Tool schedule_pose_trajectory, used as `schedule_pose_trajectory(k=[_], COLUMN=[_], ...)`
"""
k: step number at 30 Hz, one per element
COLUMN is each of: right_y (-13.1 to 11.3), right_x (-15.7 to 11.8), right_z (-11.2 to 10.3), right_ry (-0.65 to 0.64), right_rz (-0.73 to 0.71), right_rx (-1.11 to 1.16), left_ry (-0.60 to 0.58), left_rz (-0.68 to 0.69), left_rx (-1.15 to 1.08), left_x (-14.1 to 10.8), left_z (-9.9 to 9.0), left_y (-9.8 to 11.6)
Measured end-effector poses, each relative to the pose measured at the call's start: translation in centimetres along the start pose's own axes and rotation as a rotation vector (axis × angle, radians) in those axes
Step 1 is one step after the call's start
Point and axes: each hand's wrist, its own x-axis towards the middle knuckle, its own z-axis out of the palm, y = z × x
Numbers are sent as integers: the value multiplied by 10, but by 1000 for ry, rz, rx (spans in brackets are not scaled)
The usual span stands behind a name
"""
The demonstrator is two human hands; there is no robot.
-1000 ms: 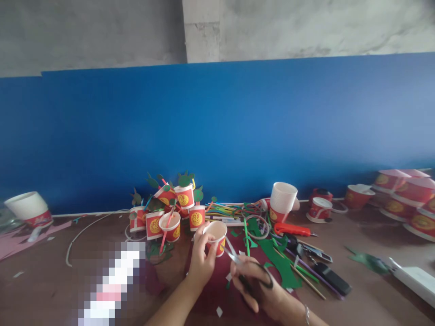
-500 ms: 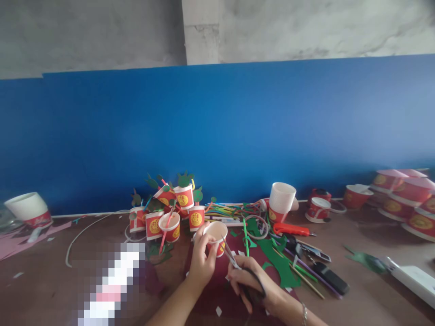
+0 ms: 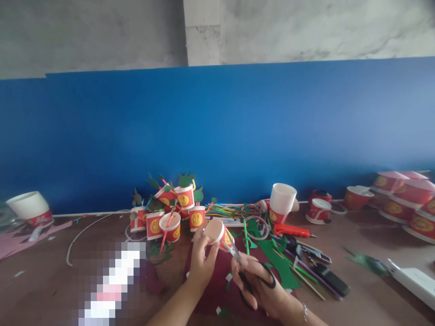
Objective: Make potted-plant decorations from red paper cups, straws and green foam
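My left hand (image 3: pixel 201 262) is closed on a red and white paper cup (image 3: pixel 215 231), fingers and thumb around its side. The cup lies tilted, its pale round end turned to the left. My right hand (image 3: pixel 261 283) grips scissors (image 3: pixel 238 257) by the black handles, with the blades parted. Their tips are at the cup's red and yellow side; whether they cut into it I cannot tell. Beneath both hands lies a dark red sheet (image 3: pixel 212 299) with small white scraps on it.
Decorated paper cups (image 3: pixel 171 225) with straws and green cutouts stand behind my left hand. To the right are a cup stack (image 3: pixel 282 199), an orange cutter (image 3: pixel 292 230), green paper (image 3: pixel 282 265), a black key fob (image 3: pixel 329 277) and a white glue gun (image 3: pixel 414 280).
The cup has turned in my left hand from upright to tilted, its round end facing left. The scissors have shifted slightly right and their handles have spread wider.
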Motion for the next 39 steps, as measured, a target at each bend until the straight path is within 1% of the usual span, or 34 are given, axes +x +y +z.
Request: schedule_pose_trajectory(k=[2,5,8,10,12,14,15,16,18,21,23,26,29,33,39], right_y=[-1,-4,-6,-6,-6,-6,-7,-7,-9,-9,-8,-5,-4,-4,-4], right_x=[0,1,2,2,1,1,1,0,0,1,1,1,3,2,0], right_z=[-2,-5,-7,-7,-6,-5,-5,-5,-5,-5,-5,-5,-6,-10,-6], right_ry=[6,-20,-31,-22,-17,-17,-10,0,18,48,69,82,80,32,-45], right_rz=[51,113,111,69,-4,-47,-43,-29,5,36,72,112,106,38,-63], right_rx=[143,297,292,174,3,-164,-239,-306,-423,-548,-625,-698,-630,-424,-195], left_ry=[5,-33,-57,-82,-131,-190,-199,-189,-108,-4,29,28,-19,-73,-96], left_rz=[-1,40,41,31,39,32,5,-41,-132,-215,-288,-428,-506,-544,-666], left_rx=[6,57,101,101,79,15,-42,-105,-203,-215,-222,-336,-456,-574,-709], left_x=[1,3,3,2,0,-1,-1,0,2,6,8,7,6,5,3], left_z=[-1,-3,-3,-2,-1,-2,-3,-4,-6,-8,-7,-4,-1,0,2], left_y=[8,18,19,16,16,19,21,24,27,24,19,12,14,21,23])
